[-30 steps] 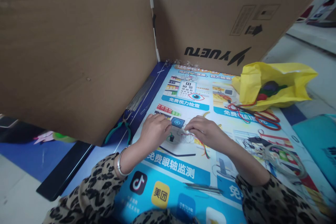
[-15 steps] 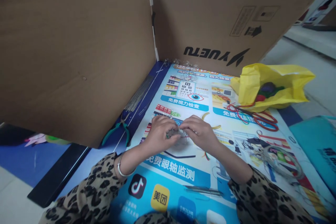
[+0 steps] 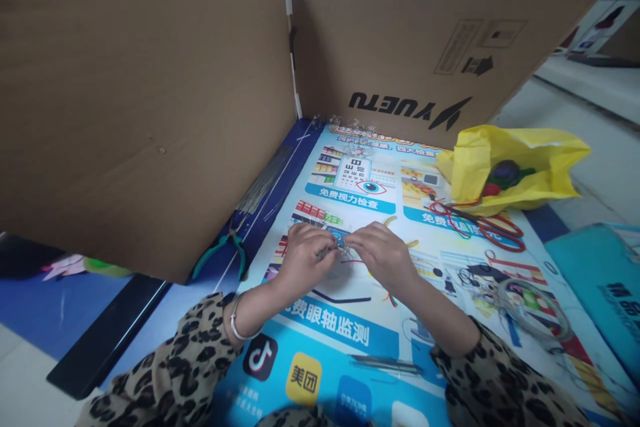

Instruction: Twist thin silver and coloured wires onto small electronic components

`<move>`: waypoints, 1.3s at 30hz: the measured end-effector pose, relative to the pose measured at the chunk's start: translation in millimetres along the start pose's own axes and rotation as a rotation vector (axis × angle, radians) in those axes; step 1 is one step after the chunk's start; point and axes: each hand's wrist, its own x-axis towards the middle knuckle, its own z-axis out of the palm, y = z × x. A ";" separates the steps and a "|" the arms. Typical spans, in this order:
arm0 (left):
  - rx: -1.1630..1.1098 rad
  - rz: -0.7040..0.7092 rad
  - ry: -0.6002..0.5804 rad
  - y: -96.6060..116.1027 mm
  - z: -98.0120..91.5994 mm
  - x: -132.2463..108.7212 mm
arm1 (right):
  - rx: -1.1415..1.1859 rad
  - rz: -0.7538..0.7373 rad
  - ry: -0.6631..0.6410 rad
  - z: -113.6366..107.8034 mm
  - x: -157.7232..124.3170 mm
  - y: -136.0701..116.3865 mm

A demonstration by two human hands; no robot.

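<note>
Over the printed sheet (image 3: 345,333), my left hand (image 3: 306,255) is closed round a small wire piece (image 3: 327,252), greyish and partly hidden by the fingers. My right hand (image 3: 383,255) is pinched at the piece's right side, its fingertips nearly touching those of my left hand. A thin red thread shows below the fingertips; what the right fingers pinch is too small to make out. Short coloured threads (image 3: 391,300) lie just below my right hand. Thin metal tools (image 3: 386,365) rest nearer to me.
Cardboard walls (image 3: 150,93) stand left and behind. Green-handled pliers (image 3: 220,255) and wires (image 3: 265,180) lie left. A yellow bag (image 3: 545,173), red-handled scissors (image 3: 505,232), a wire coil (image 3: 535,310) and a teal pouch (image 3: 595,280) are right. Wire pieces (image 3: 357,137) lie at the back.
My left hand has turned slightly, so less of the wire piece shows. My right fingertips have shifted a little right and stay close to it. The view has moved slightly.
</note>
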 end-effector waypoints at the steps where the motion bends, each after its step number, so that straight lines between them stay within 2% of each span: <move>1: 0.002 -0.009 0.010 0.0 0.4 0.1 | 0.019 0.033 0.010 -1.2 0.3 -0.7; 6: -0.020 -0.077 0.058 -0.4 2.2 0.2 | 0.165 0.362 0.010 -6.7 1.8 -7.8; 10: -0.029 -0.093 0.087 -0.8 3.1 -0.8 | 0.241 0.539 -0.090 -5.1 0.5 -11.3; 13: -0.039 -0.086 0.094 -1.4 3.8 -2.2 | 0.167 0.489 -0.128 0.0 -2.8 -8.1; 19: -0.063 -0.094 0.107 -2.0 4.3 -3.8 | -0.159 0.181 -0.193 8.1 -11.0 3.7; 22: -0.065 -0.087 0.103 -0.7 4.3 -3.8 | -0.220 0.145 -0.232 9.0 -12.5 4.5; 29: -0.044 -0.060 0.103 -0.2 5.7 -5.4 | -0.024 0.209 -0.112 9.0 -9.1 -7.5; 34: -0.071 -0.061 0.055 -0.9 6.4 -5.9 | 0.142 0.377 -0.040 11.5 -5.6 -14.0; 39: -0.219 0.031 -0.013 -3.9 4.4 -5.6 | 0.345 0.567 -0.033 9.4 -3.6 -13.9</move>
